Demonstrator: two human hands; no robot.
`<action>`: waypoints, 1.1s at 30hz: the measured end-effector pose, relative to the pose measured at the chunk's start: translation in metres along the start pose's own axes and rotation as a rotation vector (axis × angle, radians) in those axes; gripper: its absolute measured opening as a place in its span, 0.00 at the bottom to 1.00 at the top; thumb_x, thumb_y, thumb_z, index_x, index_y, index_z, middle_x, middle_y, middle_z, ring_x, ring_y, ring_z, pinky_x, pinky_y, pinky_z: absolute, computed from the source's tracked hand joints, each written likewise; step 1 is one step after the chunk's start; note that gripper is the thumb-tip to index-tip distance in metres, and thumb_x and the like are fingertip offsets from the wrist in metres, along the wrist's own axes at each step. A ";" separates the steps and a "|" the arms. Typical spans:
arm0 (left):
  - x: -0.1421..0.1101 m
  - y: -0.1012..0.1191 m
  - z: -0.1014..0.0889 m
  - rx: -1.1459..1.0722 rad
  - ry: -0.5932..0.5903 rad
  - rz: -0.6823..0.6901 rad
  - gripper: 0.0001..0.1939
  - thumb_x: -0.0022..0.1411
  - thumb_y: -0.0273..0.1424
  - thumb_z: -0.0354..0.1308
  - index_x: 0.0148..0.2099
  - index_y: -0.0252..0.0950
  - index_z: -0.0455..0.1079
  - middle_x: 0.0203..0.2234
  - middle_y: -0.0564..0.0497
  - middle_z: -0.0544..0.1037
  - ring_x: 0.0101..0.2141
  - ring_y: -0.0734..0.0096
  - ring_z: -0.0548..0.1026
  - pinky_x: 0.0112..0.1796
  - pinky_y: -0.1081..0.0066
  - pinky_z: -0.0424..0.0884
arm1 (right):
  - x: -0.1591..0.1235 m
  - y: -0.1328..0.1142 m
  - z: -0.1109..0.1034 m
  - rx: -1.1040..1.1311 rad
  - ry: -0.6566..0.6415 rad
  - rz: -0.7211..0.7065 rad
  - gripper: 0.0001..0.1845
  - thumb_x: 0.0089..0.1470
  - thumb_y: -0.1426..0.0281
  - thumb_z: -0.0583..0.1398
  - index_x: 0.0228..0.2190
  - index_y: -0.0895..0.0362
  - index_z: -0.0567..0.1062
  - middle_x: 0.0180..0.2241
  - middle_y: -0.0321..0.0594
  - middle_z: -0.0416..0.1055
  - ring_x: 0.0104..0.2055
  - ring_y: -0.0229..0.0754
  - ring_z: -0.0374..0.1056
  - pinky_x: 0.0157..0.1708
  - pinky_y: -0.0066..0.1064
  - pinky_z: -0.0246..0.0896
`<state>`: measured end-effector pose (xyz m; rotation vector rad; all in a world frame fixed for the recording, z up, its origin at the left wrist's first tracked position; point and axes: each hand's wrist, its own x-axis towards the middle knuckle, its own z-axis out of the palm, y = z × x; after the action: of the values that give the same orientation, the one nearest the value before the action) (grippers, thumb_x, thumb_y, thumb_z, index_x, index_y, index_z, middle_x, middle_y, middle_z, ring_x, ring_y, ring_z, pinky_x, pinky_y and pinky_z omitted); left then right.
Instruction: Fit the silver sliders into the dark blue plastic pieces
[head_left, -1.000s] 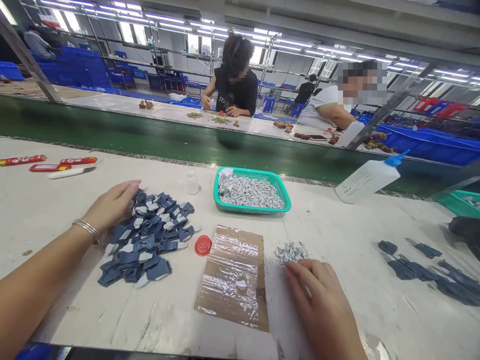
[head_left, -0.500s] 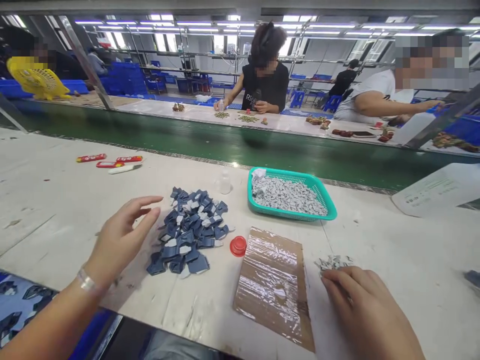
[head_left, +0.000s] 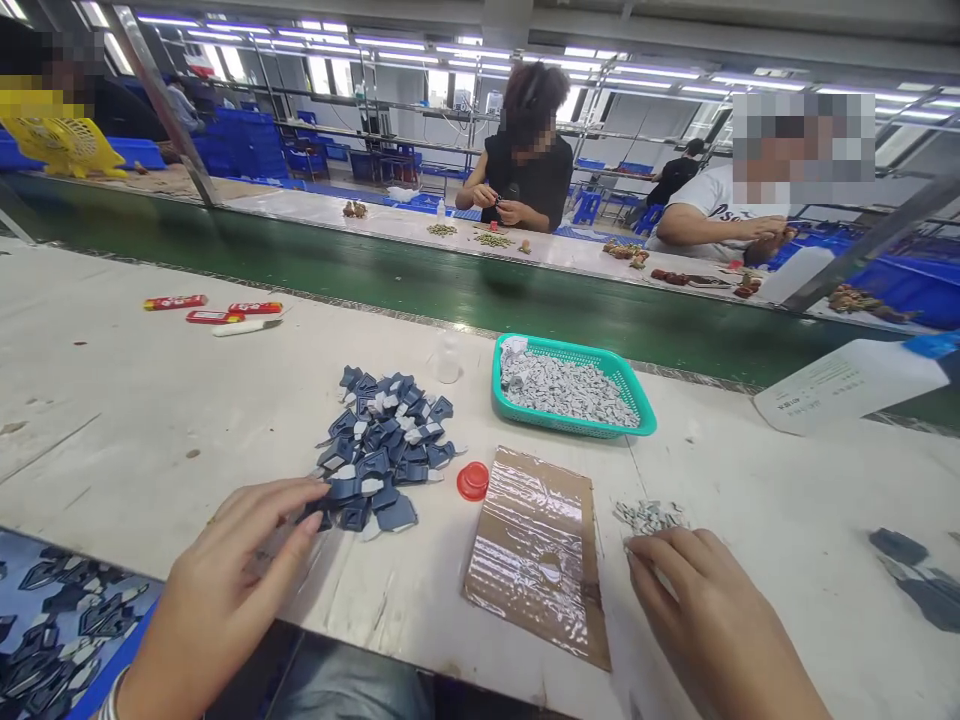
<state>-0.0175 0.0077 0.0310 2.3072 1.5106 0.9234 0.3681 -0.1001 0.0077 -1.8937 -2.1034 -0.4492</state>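
Observation:
My left hand (head_left: 240, 570) is at the near left edge of a heap of dark blue and white plastic pieces (head_left: 386, 450). Its thumb and forefinger are apart, with a dark blue piece at their tips. On the right, my right hand (head_left: 697, 590) rests on the table with fingers pinched together beside a small pile of grey-white bits (head_left: 649, 515). Whatever the pinch holds is hidden. Between the hands lies a brown cardboard sheet (head_left: 532, 560) with a shiny, tape-like surface. A red round cap (head_left: 473, 481) touches or nearly touches its left edge.
A green basket (head_left: 649, 420) of grey-white bits stands behind the cardboard, near a small clear bottle (head_left: 448, 360). Red packets (head_left: 176, 302) and a white-handled tool (head_left: 246, 327) lie far left. A large white bottle (head_left: 847, 385) lies right. Co-workers sit beyond the green strip (head_left: 390, 285).
My left hand has come down and nearer to me, to the heap's near left edge. My right hand stays pinched by the small pile. The view has shifted slightly.

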 end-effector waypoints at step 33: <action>-0.008 0.009 0.013 0.138 0.061 0.023 0.14 0.60 0.43 0.47 0.48 0.55 0.64 0.43 0.54 0.69 0.39 0.58 0.72 0.44 0.56 0.68 | -0.027 -0.005 -0.014 0.216 0.007 0.260 0.08 0.57 0.64 0.52 0.34 0.51 0.70 0.31 0.35 0.72 0.32 0.39 0.69 0.29 0.29 0.65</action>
<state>-0.0052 -0.0013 0.0222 2.4167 1.6234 0.9309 0.3662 -0.1310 0.0091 -1.9927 -1.7851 -0.1631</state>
